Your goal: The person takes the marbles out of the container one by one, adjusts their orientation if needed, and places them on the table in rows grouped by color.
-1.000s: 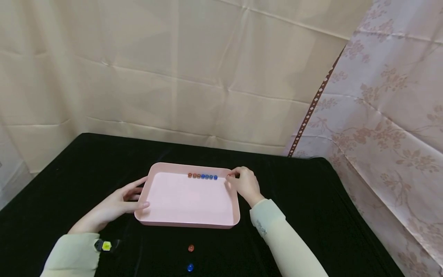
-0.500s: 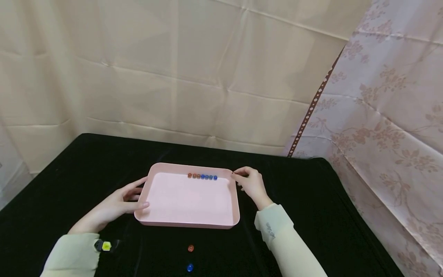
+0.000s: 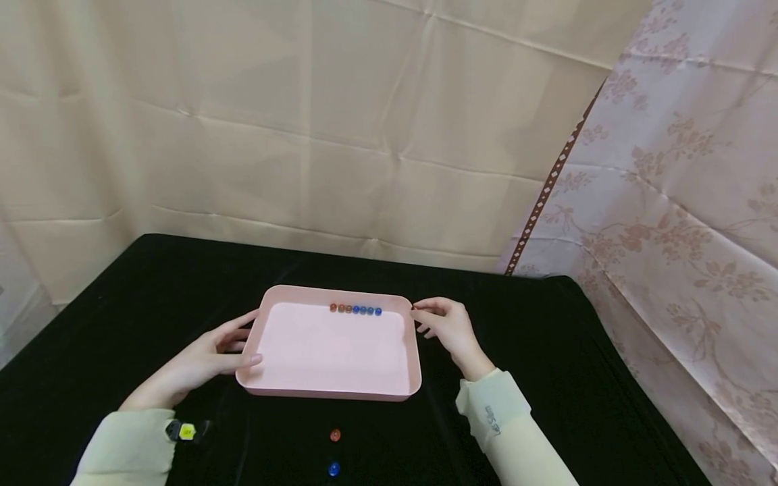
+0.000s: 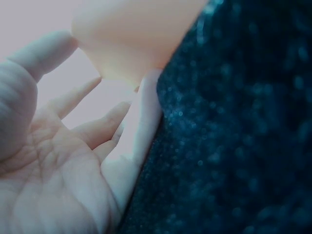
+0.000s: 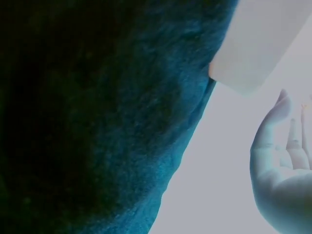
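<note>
A shallow pink tray [image 3: 328, 354] sits on the black cloth. Along the inside of its far wall runs a row of marbles: three orange ones [image 3: 342, 308] on the left, then several blue ones [image 3: 363, 310]. My left hand [image 3: 203, 359] holds the tray's left side, thumb over the rim and fingers outside. By the far right corner, my right hand [image 3: 452, 331] pinches a small orange marble [image 5: 304, 105], mostly hidden by the fingertips. Nearer me on the cloth lie one orange marble [image 3: 335, 435] and one blue marble [image 3: 333, 469].
Black cloth [image 3: 547, 378] covers the table on all sides of the tray. A cream curtain [image 3: 273, 135] hangs behind the table, and a pink floral curtain [image 3: 681, 202] hangs at the right. A band with a yellow tag [image 3: 186, 432] is on my left wrist.
My right hand has moved right, from inside the tray's far right corner to just outside its rim. The left hand, tray, row and two loose marbles stay put.
</note>
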`<state>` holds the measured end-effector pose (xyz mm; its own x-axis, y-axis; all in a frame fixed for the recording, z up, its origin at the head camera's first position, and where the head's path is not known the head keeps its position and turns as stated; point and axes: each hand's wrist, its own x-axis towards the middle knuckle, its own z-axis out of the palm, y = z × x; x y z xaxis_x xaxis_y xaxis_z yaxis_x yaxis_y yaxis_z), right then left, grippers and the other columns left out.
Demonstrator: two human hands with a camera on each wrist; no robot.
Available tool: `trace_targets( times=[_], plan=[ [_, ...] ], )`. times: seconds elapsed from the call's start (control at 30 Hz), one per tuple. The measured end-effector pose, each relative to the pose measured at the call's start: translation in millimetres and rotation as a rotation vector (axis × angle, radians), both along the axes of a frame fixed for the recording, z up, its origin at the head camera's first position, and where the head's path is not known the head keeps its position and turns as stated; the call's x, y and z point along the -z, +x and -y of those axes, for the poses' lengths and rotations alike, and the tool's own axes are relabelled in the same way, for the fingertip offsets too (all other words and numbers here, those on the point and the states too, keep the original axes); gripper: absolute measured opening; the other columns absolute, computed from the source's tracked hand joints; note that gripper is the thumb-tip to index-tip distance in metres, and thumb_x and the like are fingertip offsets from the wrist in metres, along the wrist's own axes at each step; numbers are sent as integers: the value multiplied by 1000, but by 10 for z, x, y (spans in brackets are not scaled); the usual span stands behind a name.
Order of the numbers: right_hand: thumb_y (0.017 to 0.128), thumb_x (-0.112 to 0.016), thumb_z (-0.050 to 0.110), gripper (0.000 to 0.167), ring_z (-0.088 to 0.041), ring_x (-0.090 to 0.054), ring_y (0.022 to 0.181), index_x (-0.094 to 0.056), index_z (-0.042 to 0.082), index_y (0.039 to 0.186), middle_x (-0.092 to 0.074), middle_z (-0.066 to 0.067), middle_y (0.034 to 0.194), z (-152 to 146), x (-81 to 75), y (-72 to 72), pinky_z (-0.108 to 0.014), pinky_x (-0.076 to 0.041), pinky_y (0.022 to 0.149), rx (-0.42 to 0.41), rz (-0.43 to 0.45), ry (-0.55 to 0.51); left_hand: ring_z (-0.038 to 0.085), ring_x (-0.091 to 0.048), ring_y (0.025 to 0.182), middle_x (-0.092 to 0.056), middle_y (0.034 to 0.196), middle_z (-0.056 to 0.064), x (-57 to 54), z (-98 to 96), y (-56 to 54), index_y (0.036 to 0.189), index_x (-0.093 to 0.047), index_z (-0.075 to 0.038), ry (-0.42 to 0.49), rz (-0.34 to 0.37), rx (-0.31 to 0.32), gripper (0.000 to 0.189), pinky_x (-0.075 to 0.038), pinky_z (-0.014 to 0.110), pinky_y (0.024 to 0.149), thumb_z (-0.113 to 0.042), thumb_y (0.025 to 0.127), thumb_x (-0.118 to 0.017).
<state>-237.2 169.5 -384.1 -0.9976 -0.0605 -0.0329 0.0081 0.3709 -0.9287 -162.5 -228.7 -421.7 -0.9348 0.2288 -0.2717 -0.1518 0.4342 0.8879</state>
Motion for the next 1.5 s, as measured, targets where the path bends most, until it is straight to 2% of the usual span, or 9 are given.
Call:
trace_targets(
  times=[0.2,0.37,0.7,0.87,1.37,1.5],
  plan=[
    [89,-72,12,23,-18,-68,70,-70,-2,107,-74,-3,87,1,-66,102,-26,-54,61,-28,6,-42,37,-47,128,-40,150,27,12,2,-1,160,-15,-19,3,-8,3,88,-50,54,98,-38,92,-68],
    [89,-71,14,20,-15,-67,68,-71,1,105,-74,-3,87,-2,-54,165,-26,-54,61,-48,2,-48,36,-48,128,-40,149,27,17,4,-7,160,-16,-18,11,-14,7,87,-51,52,97,-37,93,-68],
    [90,-72,14,24,-13,-67,70,-69,-1,109,-73,-3,87,39,-99,341,-26,-55,63,-143,10,-65,36,-48,128,-42,148,27,24,10,-12,160,-18,-18,18,-27,9,86,-53,49,96,-36,93,-68],
    [90,-72,15,29,-12,-69,71,-67,-3,111,-74,-7,94,54,-137,431,-27,-57,65,-201,-8,-78,37,-47,129,-41,149,27,30,10,-12,160,-17,-19,5,-22,5,87,-52,51,97,-37,92,-68],
    [89,-72,11,25,-9,-68,70,-68,-7,105,-72,-23,100,109,-208,714,-29,-58,64,-323,-75,-81,38,-45,130,-38,151,26,17,0,4,160,-15,-20,-5,-14,-2,89,-50,54,99,-39,92,-68],
    [89,-71,9,26,-9,-68,71,-66,-9,106,-71,-25,101,108,-221,786,-30,-59,64,-366,-65,-108,38,-45,130,-39,150,27,5,-1,6,160,-16,-18,-1,-19,-1,88,-50,53,98,-37,92,-68]
  ],
)
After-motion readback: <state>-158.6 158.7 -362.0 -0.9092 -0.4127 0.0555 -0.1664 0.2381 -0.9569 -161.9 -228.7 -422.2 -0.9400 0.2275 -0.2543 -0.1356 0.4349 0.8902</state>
